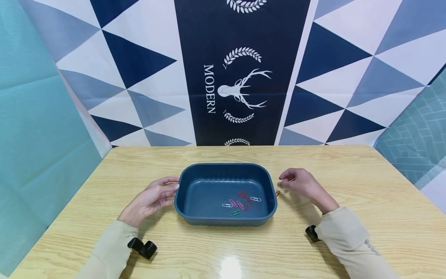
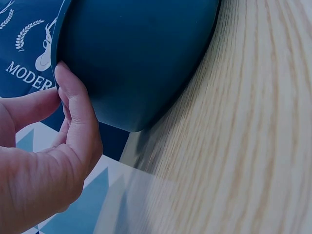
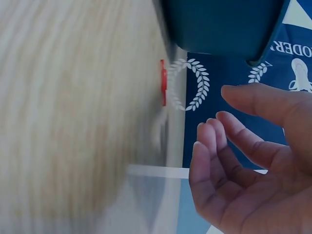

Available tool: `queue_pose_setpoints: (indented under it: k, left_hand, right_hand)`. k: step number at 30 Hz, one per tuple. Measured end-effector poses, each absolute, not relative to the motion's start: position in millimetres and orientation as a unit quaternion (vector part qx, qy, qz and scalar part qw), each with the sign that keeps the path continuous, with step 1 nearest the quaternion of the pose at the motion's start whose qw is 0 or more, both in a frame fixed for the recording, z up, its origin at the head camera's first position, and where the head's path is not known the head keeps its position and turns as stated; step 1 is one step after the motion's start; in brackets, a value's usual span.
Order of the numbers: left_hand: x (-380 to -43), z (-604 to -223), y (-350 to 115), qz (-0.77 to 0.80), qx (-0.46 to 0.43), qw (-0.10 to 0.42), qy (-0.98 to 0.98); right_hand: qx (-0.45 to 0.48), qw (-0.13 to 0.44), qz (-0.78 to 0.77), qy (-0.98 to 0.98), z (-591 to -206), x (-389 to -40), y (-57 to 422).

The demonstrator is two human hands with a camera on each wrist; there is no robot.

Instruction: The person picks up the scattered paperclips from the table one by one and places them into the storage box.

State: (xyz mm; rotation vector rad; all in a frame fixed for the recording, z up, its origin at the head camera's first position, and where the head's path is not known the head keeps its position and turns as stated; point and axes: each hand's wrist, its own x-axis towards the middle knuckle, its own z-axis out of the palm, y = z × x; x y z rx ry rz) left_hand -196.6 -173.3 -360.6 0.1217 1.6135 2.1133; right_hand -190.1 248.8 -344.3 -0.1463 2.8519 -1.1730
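A dark blue rectangular plastic basin (image 1: 223, 222) rests on the wooden table. My left hand (image 1: 155, 199) is at its left end, the rim pinched between thumb and fingers (image 2: 78, 102). Several paper clips lie on the basin floor toward the right, among them a green paper clip (image 1: 235, 213), a white one (image 1: 256, 199) and a pink one (image 1: 240, 205). Just beyond the basin's right wall, my right hand (image 1: 301, 185) hovers with loosely bent fingers and nothing in them. Below it, an orange-red paper clip (image 1: 277, 193) lies on the table close to the basin.
The wooden table (image 1: 223, 248) reaches back to a patterned cloth backdrop (image 1: 146, 77) with a deer-head print. A teal curtain (image 1: 42, 128) hangs at the left. Black wrist devices sit on both forearms, one by the left sleeve (image 1: 108, 248).
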Motion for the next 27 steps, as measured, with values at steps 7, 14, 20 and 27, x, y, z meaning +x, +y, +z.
queue_pose_setpoints:
  k: [7,14,20,27]
  left_hand:
    - [-198,-362,-173,0.770,0.034,0.238,0.592]
    - [-199,-363,-173,0.763,0.037,0.236,0.600]
    - [-199,-365,-173,0.763,0.037,0.237,0.600]
    - [-199,-365,-172,0.765,0.041,0.233,0.599]
  right_hand:
    - [-0.032,0.057,-0.358,0.931,-348,-191,245]
    - [-0.038,0.068,-0.336,0.939,-351,-191,244]
    - [-0.029,0.074,-0.314,0.946,-352,-194,240]
    - [-0.045,0.083,-0.270,0.958,-351,-196,238]
